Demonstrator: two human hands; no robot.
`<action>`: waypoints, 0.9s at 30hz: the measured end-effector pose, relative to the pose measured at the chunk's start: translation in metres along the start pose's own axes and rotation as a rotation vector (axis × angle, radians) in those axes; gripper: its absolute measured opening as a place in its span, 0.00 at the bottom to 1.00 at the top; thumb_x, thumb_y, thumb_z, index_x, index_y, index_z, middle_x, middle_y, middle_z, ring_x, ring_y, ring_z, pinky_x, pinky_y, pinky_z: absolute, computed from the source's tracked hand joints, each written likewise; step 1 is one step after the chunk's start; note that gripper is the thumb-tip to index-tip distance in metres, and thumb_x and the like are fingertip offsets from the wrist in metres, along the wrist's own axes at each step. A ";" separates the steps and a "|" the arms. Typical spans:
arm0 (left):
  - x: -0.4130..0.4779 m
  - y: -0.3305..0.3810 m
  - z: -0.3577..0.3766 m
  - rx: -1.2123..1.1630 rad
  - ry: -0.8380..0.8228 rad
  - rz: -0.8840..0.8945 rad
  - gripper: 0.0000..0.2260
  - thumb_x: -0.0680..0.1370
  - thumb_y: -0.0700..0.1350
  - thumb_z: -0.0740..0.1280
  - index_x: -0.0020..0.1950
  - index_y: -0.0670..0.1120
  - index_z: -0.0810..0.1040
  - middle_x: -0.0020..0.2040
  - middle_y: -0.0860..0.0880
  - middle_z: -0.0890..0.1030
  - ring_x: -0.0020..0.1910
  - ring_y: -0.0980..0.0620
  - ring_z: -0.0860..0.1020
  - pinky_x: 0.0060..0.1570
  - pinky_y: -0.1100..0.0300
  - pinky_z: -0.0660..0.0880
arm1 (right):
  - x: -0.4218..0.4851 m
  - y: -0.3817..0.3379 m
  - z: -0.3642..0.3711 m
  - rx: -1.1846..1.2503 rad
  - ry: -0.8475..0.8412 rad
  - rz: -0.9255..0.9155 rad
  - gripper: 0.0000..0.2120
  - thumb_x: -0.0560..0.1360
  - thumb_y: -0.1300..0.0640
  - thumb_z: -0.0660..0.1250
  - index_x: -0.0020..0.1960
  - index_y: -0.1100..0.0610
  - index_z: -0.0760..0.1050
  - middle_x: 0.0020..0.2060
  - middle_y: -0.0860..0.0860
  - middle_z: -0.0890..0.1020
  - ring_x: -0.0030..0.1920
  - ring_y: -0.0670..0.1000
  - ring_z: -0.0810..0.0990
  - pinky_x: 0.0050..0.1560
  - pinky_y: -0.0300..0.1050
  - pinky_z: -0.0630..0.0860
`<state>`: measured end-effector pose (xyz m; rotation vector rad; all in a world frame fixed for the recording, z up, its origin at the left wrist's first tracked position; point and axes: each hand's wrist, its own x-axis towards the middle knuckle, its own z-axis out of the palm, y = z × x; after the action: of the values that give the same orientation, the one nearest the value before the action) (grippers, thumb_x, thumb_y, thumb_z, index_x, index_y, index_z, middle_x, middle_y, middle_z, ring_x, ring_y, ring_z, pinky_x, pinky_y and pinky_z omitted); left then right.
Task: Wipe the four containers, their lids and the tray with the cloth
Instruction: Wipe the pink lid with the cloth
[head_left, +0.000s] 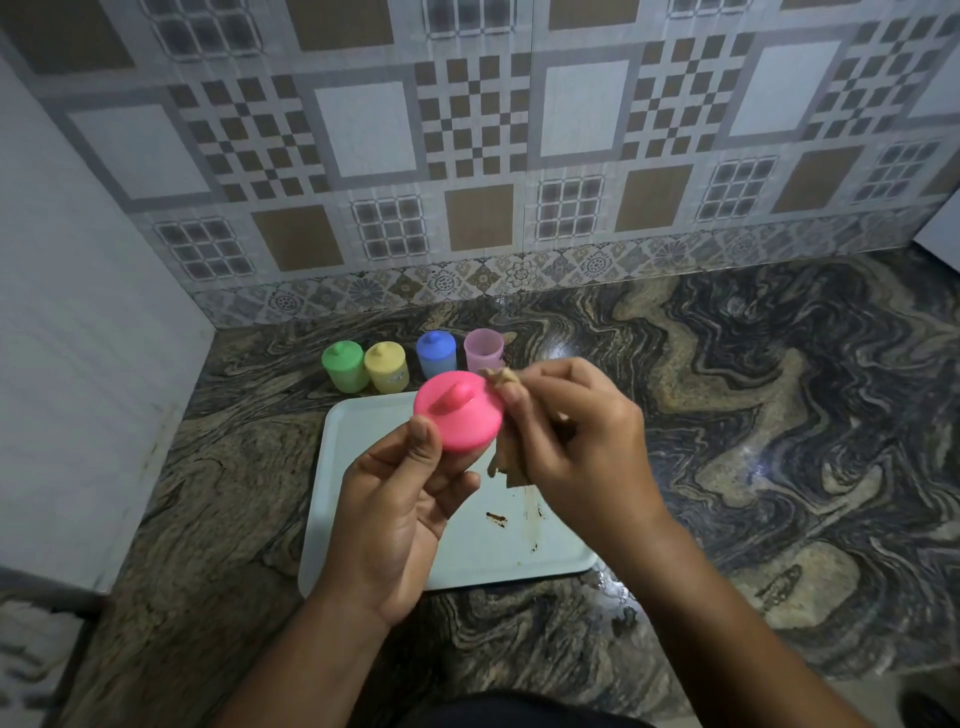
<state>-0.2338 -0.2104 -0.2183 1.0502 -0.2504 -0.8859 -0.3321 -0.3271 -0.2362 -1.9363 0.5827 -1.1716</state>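
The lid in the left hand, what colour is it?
Pink; the lid shows clearly in the head view.

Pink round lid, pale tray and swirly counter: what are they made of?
The pink round lid looks like plastic: even bright colour, smooth matt surface, knob moulded in one piece. The pale rectangular tray is probably plastic too, perhaps melamine: smooth, with a rounded raised rim. The swirly dark countertop looks like polished stone, likely granite: wavy veins and bright glints.

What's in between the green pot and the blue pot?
The yellow pot, with its lid on, stands between the green pot and the blue pot. The head view shows it.
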 end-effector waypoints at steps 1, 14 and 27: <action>0.000 0.001 0.001 -0.008 -0.006 0.001 0.10 0.65 0.51 0.70 0.41 0.50 0.87 0.46 0.48 0.87 0.42 0.54 0.85 0.33 0.63 0.79 | 0.002 0.000 -0.002 0.016 0.035 0.038 0.07 0.80 0.60 0.70 0.51 0.58 0.87 0.45 0.50 0.82 0.40 0.44 0.84 0.40 0.38 0.79; 0.004 0.001 -0.005 0.058 -0.160 0.072 0.27 0.62 0.56 0.80 0.58 0.48 0.83 0.57 0.46 0.84 0.52 0.54 0.82 0.43 0.63 0.79 | -0.008 -0.008 -0.002 0.101 0.037 -0.062 0.04 0.76 0.61 0.76 0.50 0.59 0.85 0.50 0.53 0.84 0.55 0.49 0.84 0.53 0.52 0.81; 0.005 -0.003 -0.005 0.047 -0.154 0.147 0.18 0.77 0.55 0.67 0.58 0.44 0.83 0.60 0.40 0.82 0.59 0.46 0.80 0.56 0.53 0.79 | -0.018 -0.006 -0.001 -0.006 -0.010 -0.233 0.11 0.77 0.66 0.72 0.59 0.62 0.85 0.53 0.60 0.81 0.51 0.51 0.84 0.48 0.44 0.81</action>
<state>-0.2288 -0.2114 -0.2245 0.9951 -0.4733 -0.8320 -0.3414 -0.3112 -0.2404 -2.0555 0.3615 -1.3027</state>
